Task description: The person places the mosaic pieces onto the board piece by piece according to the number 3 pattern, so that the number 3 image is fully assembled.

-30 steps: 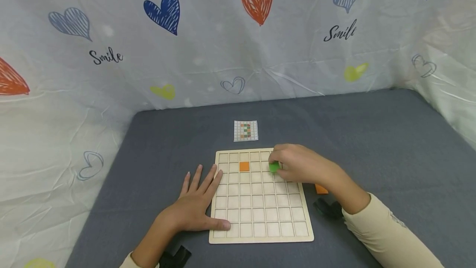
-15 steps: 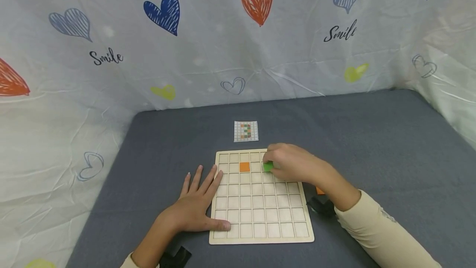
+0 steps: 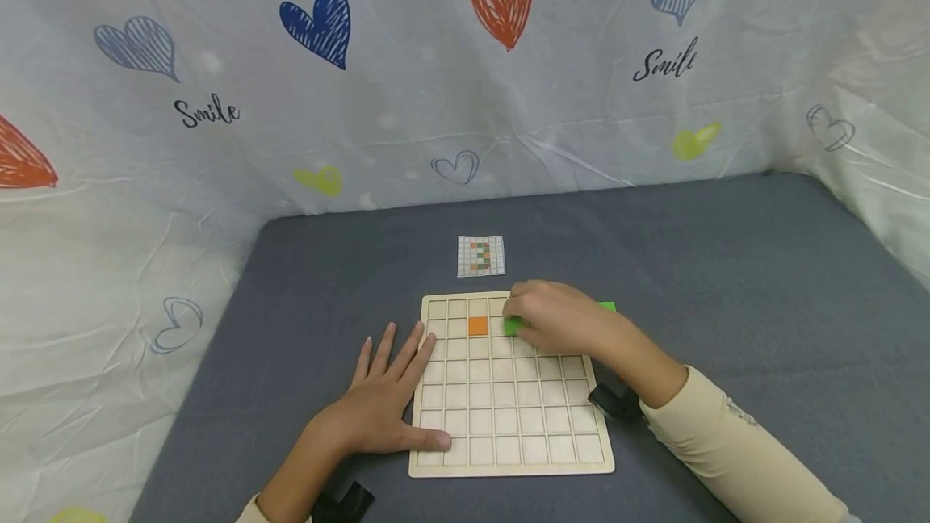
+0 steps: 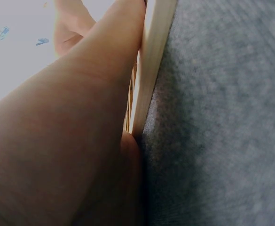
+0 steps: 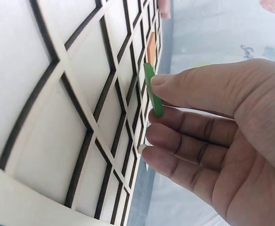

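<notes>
A wooden grid board [image 3: 465, 414] lies on the grey cloth. One orange tile [image 3: 478, 326] sits in a cell of its second row from the far edge. My right hand [image 3: 563, 319] pinches a green tile [image 3: 512, 325] between thumb and fingers, over that same row, right of the orange tile. In the right wrist view the green tile [image 5: 153, 89] is seen edge-on, close to the board's cells. My left hand [image 3: 381, 410] lies spread at the board's left side, with the thumb on its near left corner and the fingertips along its left edge.
A small printed pattern card [image 3: 480, 257] with coloured squares lies beyond the board. Another green piece [image 3: 606, 306] shows past the right wrist, partly hidden. Black wrist straps [image 3: 613, 402] show at the forearms. A white curtain [image 3: 407, 63] with hearts hangs behind the table.
My right hand has moved left along the row with the green tile, toward the orange one. A green piece behind the wrist has come into view. The left hand stays put.
</notes>
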A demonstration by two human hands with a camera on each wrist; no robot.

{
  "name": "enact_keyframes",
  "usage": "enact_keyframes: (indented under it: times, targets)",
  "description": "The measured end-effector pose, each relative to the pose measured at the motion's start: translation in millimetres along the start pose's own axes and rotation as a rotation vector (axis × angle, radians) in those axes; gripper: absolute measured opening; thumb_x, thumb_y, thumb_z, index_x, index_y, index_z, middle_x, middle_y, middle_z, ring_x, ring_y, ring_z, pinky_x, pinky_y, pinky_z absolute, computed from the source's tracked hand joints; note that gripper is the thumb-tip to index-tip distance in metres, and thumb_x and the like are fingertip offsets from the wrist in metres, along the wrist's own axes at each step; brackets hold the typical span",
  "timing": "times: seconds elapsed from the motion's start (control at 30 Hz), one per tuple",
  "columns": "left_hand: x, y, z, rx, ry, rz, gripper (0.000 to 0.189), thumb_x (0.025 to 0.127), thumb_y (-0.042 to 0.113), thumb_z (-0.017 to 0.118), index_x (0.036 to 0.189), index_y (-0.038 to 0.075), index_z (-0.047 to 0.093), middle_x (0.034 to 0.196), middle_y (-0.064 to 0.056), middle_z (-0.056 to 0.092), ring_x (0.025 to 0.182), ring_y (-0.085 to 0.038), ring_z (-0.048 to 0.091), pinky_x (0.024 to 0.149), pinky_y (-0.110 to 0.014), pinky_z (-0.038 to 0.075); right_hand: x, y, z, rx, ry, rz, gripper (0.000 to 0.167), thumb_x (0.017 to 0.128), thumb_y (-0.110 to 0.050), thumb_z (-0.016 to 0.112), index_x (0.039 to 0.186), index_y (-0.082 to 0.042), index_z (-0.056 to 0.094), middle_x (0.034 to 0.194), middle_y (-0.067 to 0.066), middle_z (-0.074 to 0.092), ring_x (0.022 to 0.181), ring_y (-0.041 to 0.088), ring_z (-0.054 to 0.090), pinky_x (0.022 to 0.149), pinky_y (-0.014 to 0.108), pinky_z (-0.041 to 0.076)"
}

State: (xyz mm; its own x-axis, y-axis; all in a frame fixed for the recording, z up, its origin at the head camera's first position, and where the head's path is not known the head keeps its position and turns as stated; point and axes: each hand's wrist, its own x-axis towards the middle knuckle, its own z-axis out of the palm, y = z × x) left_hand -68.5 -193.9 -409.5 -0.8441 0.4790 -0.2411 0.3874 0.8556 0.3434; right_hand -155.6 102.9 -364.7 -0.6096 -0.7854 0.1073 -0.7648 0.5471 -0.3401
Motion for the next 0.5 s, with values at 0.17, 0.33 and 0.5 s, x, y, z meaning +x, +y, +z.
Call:
enact_keyframes:
  times: [0.17,0.33,0.5]
  targets:
    - [-0.9,4.3,-5.0,-0.01,-0.013,0.001,0.127,0.072,0.087,0.059,0.163,0.022,0.002,0.168,-0.002,-0.009,0.149,-0.038,-0.018,0.112,-0.065,-0.011,1.9,0.5,2.2,-0.01,-0.005,0.004,0.015,0.084,0.003,0.07,0.086,-0.012,0.071,0.082,-0.003,0.059,0.074,0.012,0.052,0.067,0.031,0.048]
    - [-1.4,6.2,-7.6,-0.002,-0.025,-0.002,0.126,0.074,0.086,0.06,0.163,0.019,0.002,0.168,-0.004,-0.009,0.149,-0.039,-0.017,0.112,-0.066,-0.01,3.7,0.0,3.5,-0.018,-0.007,0.015,0.013,0.088,-0.001,0.072,0.086,-0.014,0.07,0.083,-0.005,0.059,0.075,0.012,0.052,0.067,0.031,0.048]
    - [-1.3,6.5,-7.9,0.006,-0.029,-0.007,0.126,0.073,0.087,0.059,0.163,0.02,0.002,0.168,-0.003,-0.008,0.149,-0.039,-0.017,0.112,-0.066,-0.01,6.8,-1.4,5.9,-0.023,-0.011,0.027,0.011,0.088,-0.002,0.072,0.091,-0.013,0.073,0.087,-0.003,0.061,0.078,0.013,0.055,0.068,0.031,0.049]
